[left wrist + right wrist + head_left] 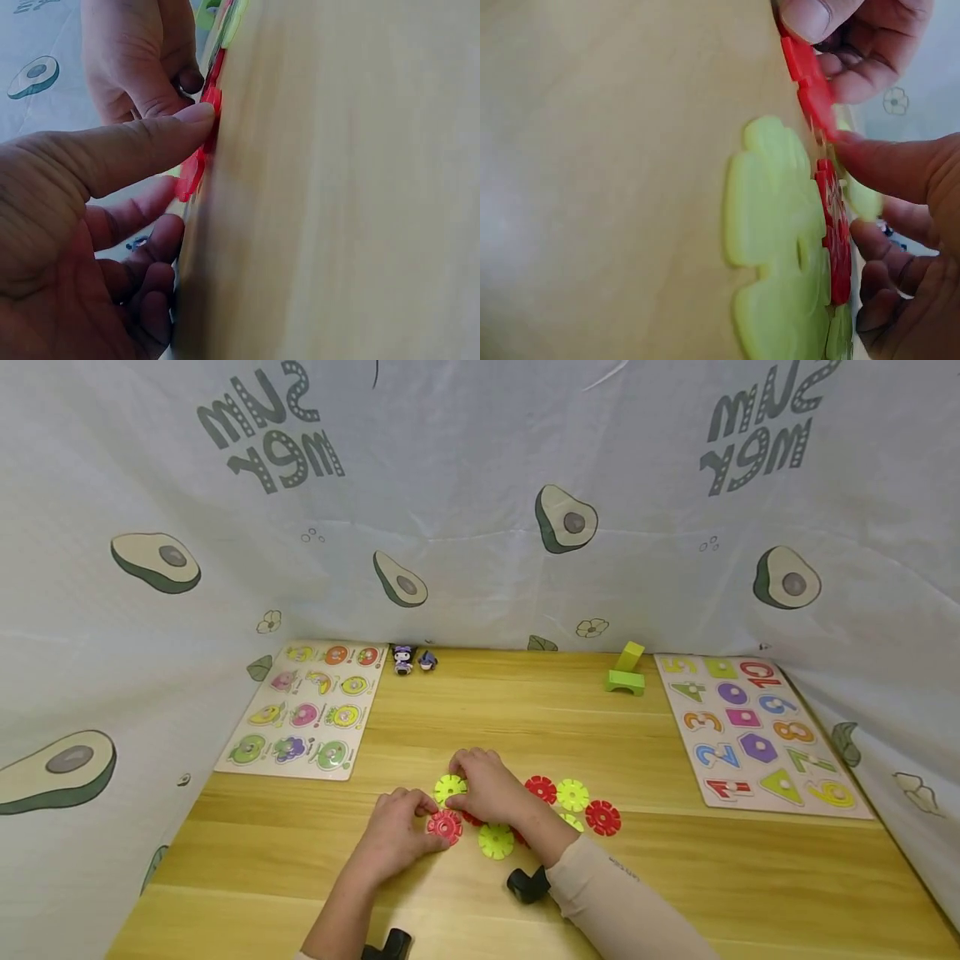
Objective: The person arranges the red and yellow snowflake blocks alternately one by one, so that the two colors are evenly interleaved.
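My left hand (393,835) pinches a red notched plastic disc (445,828) between thumb and fingers, low over the table. Just above it, the right hand (491,789) grips a yellow notched disc (449,790) by its edge, fingers at the far side and thumb at the near side. The two discs meet edge to edge in the head view. In the left wrist view the thumb presses on the rim of the red disc (192,174). Another yellow disc (496,842) lies beneath the right wrist, and a further red one is partly hidden by that hand.
Several red and yellow discs (603,818) lie right of the hands. Number (750,735) and fruit (300,714) puzzle boards flank the table. Green blocks (626,682) and two small figurines (402,660) stand at the back. Black angled pieces (527,886) are near the forearms.
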`<move>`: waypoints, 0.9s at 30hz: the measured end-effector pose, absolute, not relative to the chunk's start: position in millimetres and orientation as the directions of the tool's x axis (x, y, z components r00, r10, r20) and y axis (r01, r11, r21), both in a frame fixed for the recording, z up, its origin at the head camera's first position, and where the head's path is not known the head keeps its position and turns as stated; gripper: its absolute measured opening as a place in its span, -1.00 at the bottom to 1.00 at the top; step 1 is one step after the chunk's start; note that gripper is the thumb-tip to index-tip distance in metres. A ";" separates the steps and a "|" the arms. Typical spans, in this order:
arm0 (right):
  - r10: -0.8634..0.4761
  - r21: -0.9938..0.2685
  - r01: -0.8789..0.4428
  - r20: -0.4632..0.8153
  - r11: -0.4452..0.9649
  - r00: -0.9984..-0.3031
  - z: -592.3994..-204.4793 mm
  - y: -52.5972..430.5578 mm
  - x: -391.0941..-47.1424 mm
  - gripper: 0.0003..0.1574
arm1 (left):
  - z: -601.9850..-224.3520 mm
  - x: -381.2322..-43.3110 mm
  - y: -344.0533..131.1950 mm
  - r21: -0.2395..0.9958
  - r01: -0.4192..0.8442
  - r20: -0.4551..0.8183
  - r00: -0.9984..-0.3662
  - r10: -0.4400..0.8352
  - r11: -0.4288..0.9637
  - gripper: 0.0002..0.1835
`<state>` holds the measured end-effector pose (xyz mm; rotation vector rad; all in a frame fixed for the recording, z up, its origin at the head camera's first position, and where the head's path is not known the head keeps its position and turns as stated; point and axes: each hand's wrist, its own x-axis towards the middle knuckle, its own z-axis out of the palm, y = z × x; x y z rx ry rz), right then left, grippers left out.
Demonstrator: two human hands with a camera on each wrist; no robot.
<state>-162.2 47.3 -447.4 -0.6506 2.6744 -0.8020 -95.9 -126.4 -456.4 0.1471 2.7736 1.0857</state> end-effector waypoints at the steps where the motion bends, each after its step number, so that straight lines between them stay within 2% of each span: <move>1: -0.486 -0.596 -0.325 -0.128 0.734 -0.865 -447.0 47.7 -161.9 -0.64 | -456.2 -96.0 -127.2 0.691 0.032 -0.116 -0.981 0.154 0.722 -0.58; 6: -0.451 -0.687 -0.259 -0.112 0.679 -0.886 -446.0 53.5 -159.3 -0.73 | -452.9 -98.3 -133.2 0.767 0.033 -0.130 -0.970 0.205 0.641 -0.66; 9: -0.418 -0.713 -0.227 -0.102 0.663 -0.903 -443.4 60.1 -157.6 -0.72 | -449.9 -101.2 -138.5 0.801 0.045 -0.116 -0.967 0.229 0.597 -0.73; 15: -0.373 -0.754 -0.209 -0.051 0.623 -0.927 -435.2 78.2 -157.3 -0.68 | -441.9 -113.7 -150.8 0.805 0.040 -0.077 -0.982 0.171 0.591 -0.75; 22: -0.295 -0.809 -0.132 -0.054 0.573 -0.954 -437.6 91.2 -165.1 -0.67 | -435.8 -154.7 -165.6 0.785 0.012 -0.036 -0.997 0.064 0.620 -0.77; 27: -0.296 -0.858 -0.108 -0.053 0.502 -0.954 -438.5 85.5 -169.2 -0.65 | -442.6 -189.0 -174.7 0.747 0.003 -0.018 -1.000 0.025 0.665 -0.75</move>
